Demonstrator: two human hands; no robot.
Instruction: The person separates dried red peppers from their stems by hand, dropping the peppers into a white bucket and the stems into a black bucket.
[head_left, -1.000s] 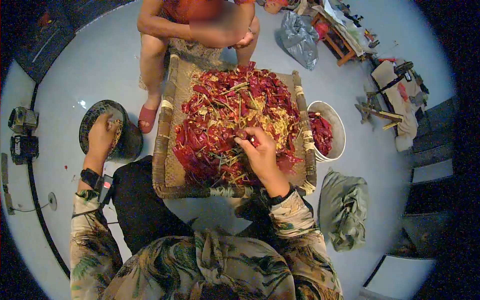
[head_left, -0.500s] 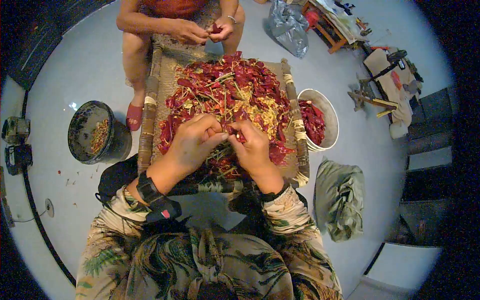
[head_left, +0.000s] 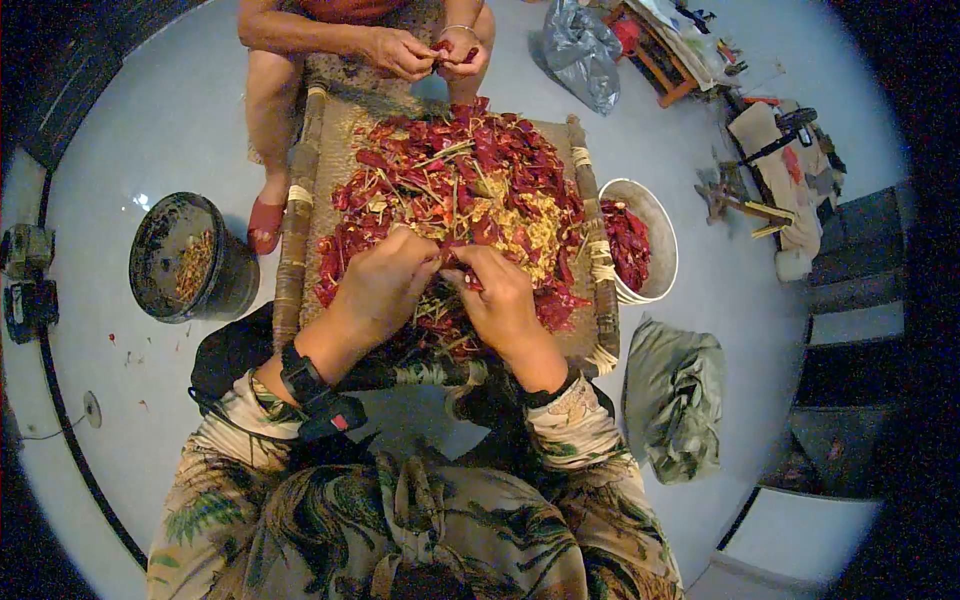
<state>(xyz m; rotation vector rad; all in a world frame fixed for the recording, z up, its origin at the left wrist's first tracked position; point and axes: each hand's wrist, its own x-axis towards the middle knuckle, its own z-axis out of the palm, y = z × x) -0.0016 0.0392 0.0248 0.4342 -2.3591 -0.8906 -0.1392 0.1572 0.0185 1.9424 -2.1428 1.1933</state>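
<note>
A heap of dried red chili peppers (head_left: 480, 140), mixed with stems and yellow seeds (head_left: 525, 230), lies on a woven tray with a wooden frame (head_left: 296, 235) in front of me. Over its near side my left hand (head_left: 385, 280) and my right hand (head_left: 495, 295) meet, fingertips pinched close together. Between them is a dark red dried chili (head_left: 455, 256), mostly covered by the fingers. Both hands are closed on it.
Across the tray a person's hands (head_left: 430, 55) hold a red chili. A black bucket (head_left: 215, 290) with stems stands left; a white bucket (head_left: 655, 235) with red chilies stands right. A green sack (head_left: 675, 400) and a grey plastic bag (head_left: 582, 60) lie on the floor.
My fingers have shifted slightly on the chili, with the left fingertips now more upright and drawn in. The other person's hands have moved a little to the right.
</note>
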